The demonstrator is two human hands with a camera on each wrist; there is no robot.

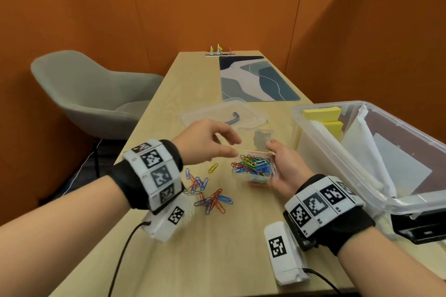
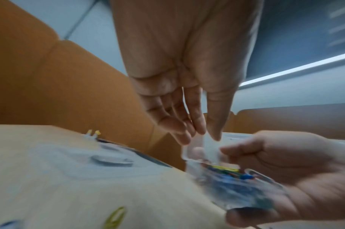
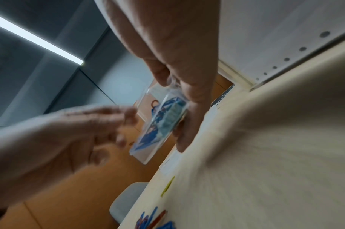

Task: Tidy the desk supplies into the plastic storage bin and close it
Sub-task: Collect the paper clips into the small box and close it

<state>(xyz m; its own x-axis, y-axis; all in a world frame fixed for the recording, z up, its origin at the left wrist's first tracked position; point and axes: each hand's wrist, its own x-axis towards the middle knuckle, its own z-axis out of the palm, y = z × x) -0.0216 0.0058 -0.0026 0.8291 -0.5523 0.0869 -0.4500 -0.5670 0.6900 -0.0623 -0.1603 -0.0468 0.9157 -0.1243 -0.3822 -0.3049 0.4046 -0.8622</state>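
Note:
My right hand (image 1: 281, 166) grips a small clear box (image 1: 255, 164) full of coloured paper clips, its hinged lid standing up. In the right wrist view the box (image 3: 161, 122) sits between thumb and fingers. My left hand (image 1: 214, 142) hovers just left of the box with relaxed fingers and holds nothing; its fingertips (image 2: 187, 133) hang above the box's lid (image 2: 202, 148). Loose paper clips (image 1: 210, 196) lie on the desk in front, and a single yellow clip (image 1: 213, 168) lies apart. The large clear storage bin (image 1: 313, 128) stands open at the right, with yellow sticky notes (image 1: 323, 114) inside.
The bin's clear lid (image 1: 224, 113) lies flat on the desk behind my hands. A patterned desk mat (image 1: 258, 79) lies farther back. A grey chair (image 1: 91, 94) stands left of the desk. A black stapler (image 1: 420, 226) sits at the right edge, by the bin.

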